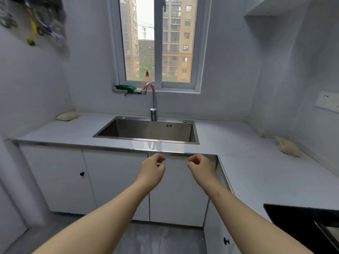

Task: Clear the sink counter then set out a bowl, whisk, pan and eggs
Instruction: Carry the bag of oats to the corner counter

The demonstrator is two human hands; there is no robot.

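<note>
Holding both hands out by the sink (139,128)

The left hand (152,171) and right hand (200,168) hang in the air just in front of the table (256,173) edge, near each other but apart. Their fingers (161,158) are loosely curled and hold nothing. The sink sits in the table under the window (176,43). A pale pad (67,116) lies in the back left corner, and a pale cloth (288,148) lies on the right.

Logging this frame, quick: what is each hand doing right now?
Left hand: open, loosely curled, empty.
Right hand: open, loosely curled, empty.
</note>
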